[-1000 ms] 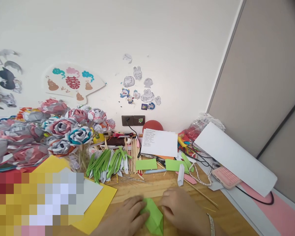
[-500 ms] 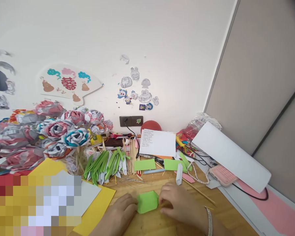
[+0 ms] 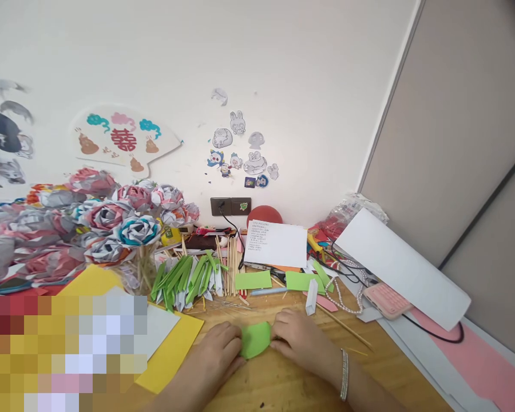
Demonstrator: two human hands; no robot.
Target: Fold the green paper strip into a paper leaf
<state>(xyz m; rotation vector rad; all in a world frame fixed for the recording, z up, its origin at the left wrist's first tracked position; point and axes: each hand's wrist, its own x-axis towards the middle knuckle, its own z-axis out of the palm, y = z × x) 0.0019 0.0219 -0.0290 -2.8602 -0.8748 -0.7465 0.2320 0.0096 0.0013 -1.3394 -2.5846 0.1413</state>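
Note:
A small piece of green paper [image 3: 256, 340] lies at the front middle of the wooden table, its corners folded at the ends. My left hand [image 3: 221, 347] grips its left end, fingers curled over it. At the opposite end my right hand [image 3: 298, 336] pinches the paper between thumb and fingers. Just beyond the right hand stands a folded white paper piece [image 3: 311, 297]. Two flat green paper strips [image 3: 253, 280] lie farther back, with a light blue pen [image 3: 269, 291] beside them.
Folded green and white paper pieces [image 3: 184, 280] are heaped behind my left hand. Paper flowers [image 3: 139, 230] crowd the left side. Yellow sheets [image 3: 171, 349] lie front left. Right are a pearl string [image 3: 341, 306], a pink calculator-like object [image 3: 387, 300] and a thin stick [image 3: 349, 330].
Both hands have moved slightly inward and away from me along the green paper. My left fingers now cover more of its end, and less of the paper shows. The view has shifted slightly.

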